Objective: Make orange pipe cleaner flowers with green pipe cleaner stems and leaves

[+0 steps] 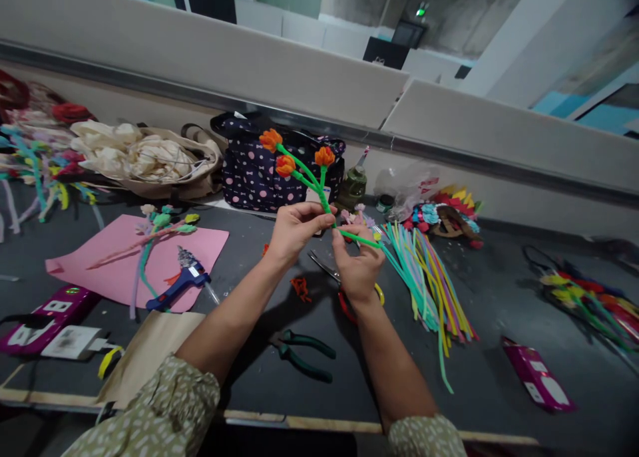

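Observation:
Above the middle of the dark table I hold up a pipe-cleaner flower stem (324, 199) with three orange blossoms on green branches. My left hand (298, 231) pinches the stem where its branches join. Just right of it, my right hand (357, 261) grips the green lower end, which sticks out sideways past the fingers. Below my right hand lie scissors (324, 265) with red and yellow handles, partly hidden by the hand. Green-handled pliers (304, 355) rest between my forearms. Orange scraps (300, 289) are scattered behind them.
A blue glue gun (187, 281) lies on pink paper (120, 244) at left, among fuzzy stems. Loose coloured pipe cleaners (429, 277) spread to the right. A dotted bag (249, 171), a bottle (353, 184) and a beige bag (174, 184) stand along the back. Purple packets (539, 377) flank the workspace.

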`<state>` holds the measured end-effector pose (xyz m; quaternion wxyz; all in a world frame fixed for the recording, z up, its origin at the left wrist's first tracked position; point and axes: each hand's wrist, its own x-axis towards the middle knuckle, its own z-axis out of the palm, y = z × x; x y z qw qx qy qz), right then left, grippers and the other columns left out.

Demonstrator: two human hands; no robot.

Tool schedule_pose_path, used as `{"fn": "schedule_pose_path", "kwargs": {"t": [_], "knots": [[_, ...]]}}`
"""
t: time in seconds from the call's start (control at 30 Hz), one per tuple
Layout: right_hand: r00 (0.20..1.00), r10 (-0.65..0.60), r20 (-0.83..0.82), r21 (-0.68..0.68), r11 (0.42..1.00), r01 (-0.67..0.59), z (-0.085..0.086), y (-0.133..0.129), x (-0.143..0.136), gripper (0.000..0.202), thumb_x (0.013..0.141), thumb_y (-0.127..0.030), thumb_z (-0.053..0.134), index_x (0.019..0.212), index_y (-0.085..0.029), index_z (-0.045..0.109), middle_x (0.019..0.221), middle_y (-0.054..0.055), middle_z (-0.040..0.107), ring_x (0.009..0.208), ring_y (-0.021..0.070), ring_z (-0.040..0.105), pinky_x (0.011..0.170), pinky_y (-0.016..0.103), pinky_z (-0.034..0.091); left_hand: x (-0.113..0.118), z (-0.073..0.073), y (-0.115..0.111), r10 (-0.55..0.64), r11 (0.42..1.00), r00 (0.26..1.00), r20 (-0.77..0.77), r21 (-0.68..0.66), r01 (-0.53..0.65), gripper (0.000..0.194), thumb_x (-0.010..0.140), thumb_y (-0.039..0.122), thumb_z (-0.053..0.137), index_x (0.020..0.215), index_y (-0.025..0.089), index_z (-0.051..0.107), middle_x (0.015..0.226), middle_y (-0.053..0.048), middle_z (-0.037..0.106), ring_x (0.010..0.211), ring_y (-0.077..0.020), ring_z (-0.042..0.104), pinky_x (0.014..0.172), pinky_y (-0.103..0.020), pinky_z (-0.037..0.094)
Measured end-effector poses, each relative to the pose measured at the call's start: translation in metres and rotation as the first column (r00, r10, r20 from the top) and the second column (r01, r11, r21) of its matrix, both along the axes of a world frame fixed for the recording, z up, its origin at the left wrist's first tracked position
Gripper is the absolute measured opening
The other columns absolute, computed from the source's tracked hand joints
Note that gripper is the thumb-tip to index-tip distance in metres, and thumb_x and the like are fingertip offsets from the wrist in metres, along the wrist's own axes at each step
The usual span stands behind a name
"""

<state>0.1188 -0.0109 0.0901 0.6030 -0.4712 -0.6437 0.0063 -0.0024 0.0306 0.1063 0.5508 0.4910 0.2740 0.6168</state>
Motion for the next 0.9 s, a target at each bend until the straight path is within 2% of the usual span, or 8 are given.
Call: {"fn": "schedule_pose_path", "kwargs": {"t": [0.13,0.3,0.43,0.57,0.63,0.73,0.8,0.9], "knots": [[0.940,0.159,-0.303,-0.151,0.966,-0.212,0.005,-0.001,-0.001,0.010,0.079,-0.029,0.061,0.076,-0.019,0.063,0.072,0.000,0.063,0.069,0.0131,0.059,0.072,0.029,0.047,-0.002,0.002,0.000,-0.008,1.000,1.000,0.008,0.013,0.007,0.023,0.057,0.032,0.080,0.070,0.015,0.071,0.084,-0.006,0.071,0.066,-0.0119,0.061,0.063,-0.025,0.049],[0.753,0.283,-0.594,-0.183,0.864,-0.469,0.004,0.005,-0.004,0.011,0.075,-0.030,0.065,0.075,-0.019,0.062,0.065,-0.002,0.062,0.062,0.0118,0.058,0.065,0.027,0.047,-0.004,0.004,0.001,-0.015,1.000,1.000,0.016,0.005,0.015,0.023,0.056,0.032,0.081,0.067,0.015,0.070,0.082,-0.006,0.070,0.067,-0.0121,0.062,0.065,-0.025,0.049],[0.608,0.330,-0.722,-0.155,0.778,-0.608,0.003,0.008,-0.006,0.010,0.074,-0.028,0.065,0.075,-0.019,0.061,0.062,-0.003,0.061,0.059,0.0112,0.057,0.066,0.028,0.048,-0.006,0.003,0.001,-0.050,0.999,0.998,0.036,0.016,0.050,0.022,0.057,0.031,0.081,0.067,0.015,0.070,0.082,-0.005,0.070,0.065,-0.0114,0.061,0.061,-0.024,0.049],[0.533,0.343,-0.774,-0.145,0.722,-0.676,0.004,0.007,-0.008,0.010,0.072,-0.028,0.064,0.073,-0.019,0.060,0.061,-0.003,0.059,0.057,0.0114,0.057,0.064,0.028,0.049,-0.007,0.004,0.000,-0.060,0.998,0.998,0.014,0.004,0.059,0.021,0.057,0.030,0.080,0.066,0.015,0.069,0.079,-0.005,0.070,0.063,-0.0122,0.061,0.057,-0.025,0.048],[0.533,0.329,-0.780,-0.144,0.734,-0.663,0.004,0.006,-0.011,0.012,0.071,-0.029,0.065,0.072,-0.019,0.058,0.061,-0.003,0.058,0.056,0.0115,0.057,0.063,0.028,0.050,-0.008,0.004,-0.001,-0.055,0.998,0.998,0.002,-0.009,0.055,0.022,0.056,0.030,0.081,0.066,0.015,0.069,0.077,-0.005,0.069,0.063,-0.0132,0.061,0.056,-0.025,0.048],[0.569,0.316,-0.759,-0.127,0.786,-0.605,0.000,0.007,-0.015,0.013,0.071,-0.030,0.065,0.074,-0.019,0.057,0.063,-0.003,0.059,0.057,0.0111,0.057,0.065,0.029,0.050,-0.008,0.006,0.000,-0.051,0.999,0.999,-0.003,-0.002,0.051,0.024,0.055,0.031,0.082,0.067,0.015,0.070,0.077,-0.006,0.069,0.061,-0.0129,0.061,0.056,-0.026,0.048],[0.631,0.300,-0.715,-0.115,0.840,-0.530,-0.004,0.008,-0.016,0.013,0.074,-0.031,0.064,0.076,-0.019,0.057,0.066,-0.003,0.059,0.061,0.0111,0.057,0.068,0.028,0.049,-0.008,0.007,0.000,-0.050,0.999,0.999,-0.008,0.003,0.050,0.025,0.055,0.033,0.081,0.067,0.015,0.070,0.078,-0.006,0.069,0.059,-0.0118,0.059,0.055,-0.026,0.048],[0.771,0.234,-0.593,-0.112,0.924,-0.366,-0.010,0.009,-0.017,0.013,0.077,-0.032,0.061,0.077,-0.019,0.058,0.070,-0.001,0.059,0.067,0.0121,0.058,0.071,0.028,0.048,-0.006,0.006,0.000,-0.045,0.999,0.998,-0.031,0.010,0.046,0.025,0.058,0.035,0.080,0.069,0.015,0.071,0.078,-0.005,0.069,0.057,-0.0103,0.057,0.055,-0.025,0.047]]}}
